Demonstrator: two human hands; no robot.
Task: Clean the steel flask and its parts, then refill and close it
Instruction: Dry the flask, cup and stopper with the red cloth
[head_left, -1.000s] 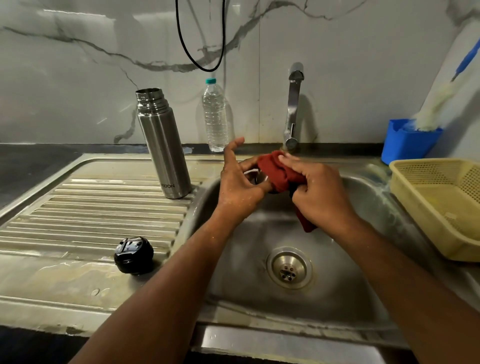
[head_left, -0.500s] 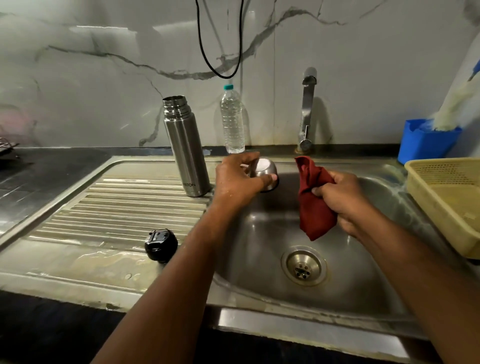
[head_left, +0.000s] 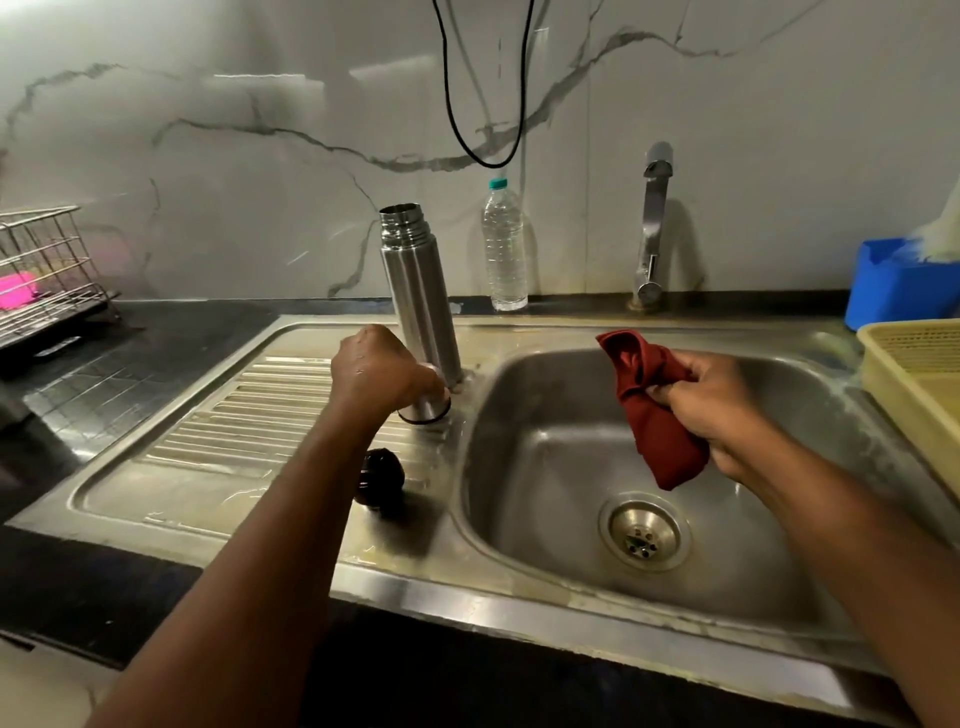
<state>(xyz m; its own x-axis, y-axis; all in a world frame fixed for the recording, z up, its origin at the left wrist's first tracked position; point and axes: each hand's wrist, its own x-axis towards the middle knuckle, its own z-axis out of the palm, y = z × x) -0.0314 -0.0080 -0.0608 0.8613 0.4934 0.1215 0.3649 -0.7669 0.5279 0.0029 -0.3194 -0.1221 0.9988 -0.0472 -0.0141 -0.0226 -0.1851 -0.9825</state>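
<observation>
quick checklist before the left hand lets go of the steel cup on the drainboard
1. Steel cup mouth down on the drainboard: ok, dark rim at the bottom; whether it is fully seated, cannot tell.
2. Left hand grips the cup from above: ok.
3. Gap to the flask: not ok, the cup sits right at the flask's base and a nudge could tip it.
4. Flask upright, mouth open: ok.
5. Black stopper out of the way: ok, it lies nearer on the drainboard, partly behind the forearm.
6. Right hand holds the red cloth over the sink basin: ok.
</observation>
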